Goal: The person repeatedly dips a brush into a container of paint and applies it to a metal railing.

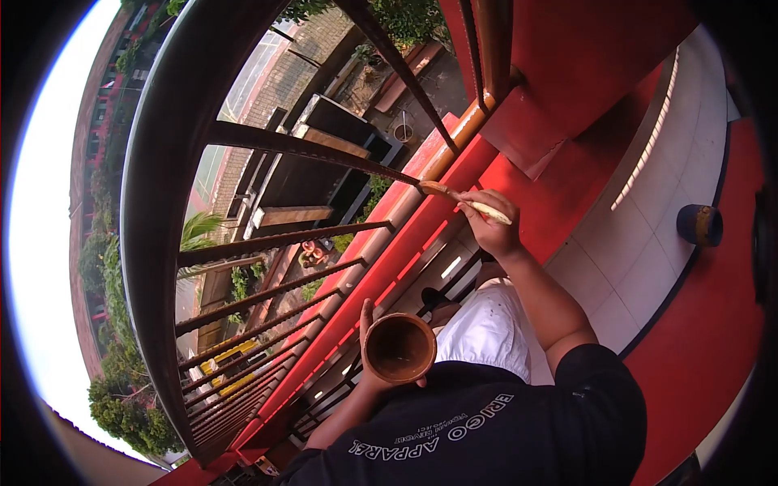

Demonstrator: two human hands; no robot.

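My right hand (491,223) is closed round the pale handle of a paintbrush (488,211). The brush's brown tip touches the lower rail (442,162) of a railing, close to the foot of a dark upright bar (316,151). Glossy brown covers the rail above the tip; below it, the rail looks duller and pinkish. In front of my shirt, my left hand (371,374) holds a round brown cup (399,348), its open mouth toward the camera. Brown liquid seems to lie inside the cup. Most of my left fingers are hidden behind it.
A thick dark handrail (154,162) curves along the left. Beneath the railing runs a red ledge (356,292), and a red pillar (567,73) rises at upper right. A blue pot (698,225) stands on the tiled floor (620,267). Beyond the bars lies a courtyard below.
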